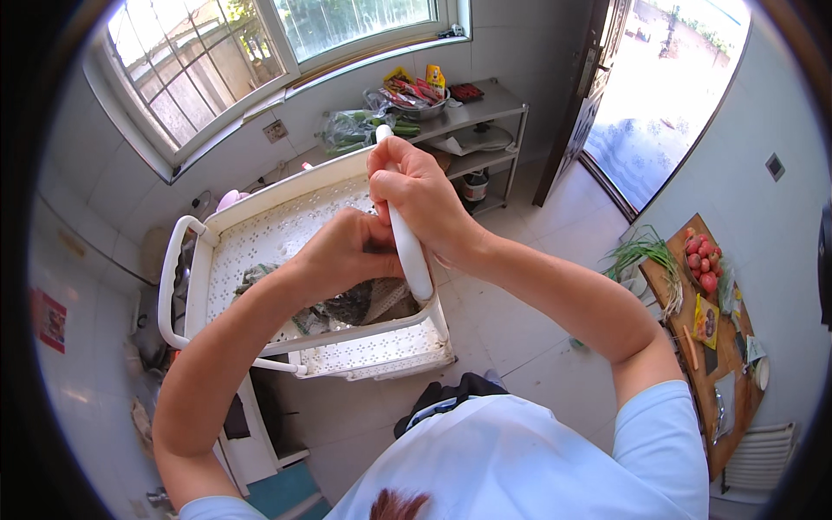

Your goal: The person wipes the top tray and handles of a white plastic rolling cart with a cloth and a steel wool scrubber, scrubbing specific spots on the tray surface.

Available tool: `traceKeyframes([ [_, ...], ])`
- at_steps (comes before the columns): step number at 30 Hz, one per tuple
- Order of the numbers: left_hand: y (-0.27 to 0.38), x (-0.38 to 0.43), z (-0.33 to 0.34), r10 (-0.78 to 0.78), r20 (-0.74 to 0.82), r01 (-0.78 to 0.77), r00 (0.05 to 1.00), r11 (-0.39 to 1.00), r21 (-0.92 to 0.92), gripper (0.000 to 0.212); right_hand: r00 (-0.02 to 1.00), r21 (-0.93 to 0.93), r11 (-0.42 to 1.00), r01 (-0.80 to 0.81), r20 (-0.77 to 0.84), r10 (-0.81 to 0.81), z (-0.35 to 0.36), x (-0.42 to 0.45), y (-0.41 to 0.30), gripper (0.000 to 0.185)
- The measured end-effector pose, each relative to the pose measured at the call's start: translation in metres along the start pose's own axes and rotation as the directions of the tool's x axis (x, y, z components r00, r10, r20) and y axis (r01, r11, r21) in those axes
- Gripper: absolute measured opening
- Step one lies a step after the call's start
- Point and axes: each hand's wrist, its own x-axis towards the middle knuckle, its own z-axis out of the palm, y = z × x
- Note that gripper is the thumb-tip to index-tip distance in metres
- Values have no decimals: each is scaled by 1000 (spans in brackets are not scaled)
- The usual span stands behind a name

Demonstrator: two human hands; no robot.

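In front of me stands a white plastic tiered cart [296,244] with perforated shelves. My right hand [409,185] is closed around the white tubular handle [411,260] at the cart's right end. Just below it, my left hand [344,260] reaches over the top shelf with its thumb and fingers against the inner side of that handle. Whether it holds anything is hidden. A crumpled, dirty grey-green cloth [351,304] lies on the top shelf under my left hand. At the left end, a second white handle [170,286] is free of my hands.
A metal shelf rack [465,117] behind the cart bears a bowl of packets [419,97] and bagged green vegetables [351,133]. The door [578,110] stands open at back right. Right of me, a wooden table [699,325] holds red produce [702,260] and green onions [656,257].
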Motion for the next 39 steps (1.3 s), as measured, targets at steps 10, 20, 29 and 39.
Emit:
traceKeyframes([
  [10,34,12,10,-68,-38,70,997,997,38,33,991,-212,970,121,-32,-131,-3,6,9,11],
  [20,34,6,3,-237,128,221,963,967,131,30,997,-252,965,76,33,-70,-4,6,5,19],
  [29,31,-26,-12,-144,-222,207,964,934,292,27,992,-485,867,112,100,-73,-17,22,-2,28],
  [39,24,-41,-19,120,-583,-149,804,989,-2,19,703,-748,117,654,543,-459,-5,9,-31,25],
])
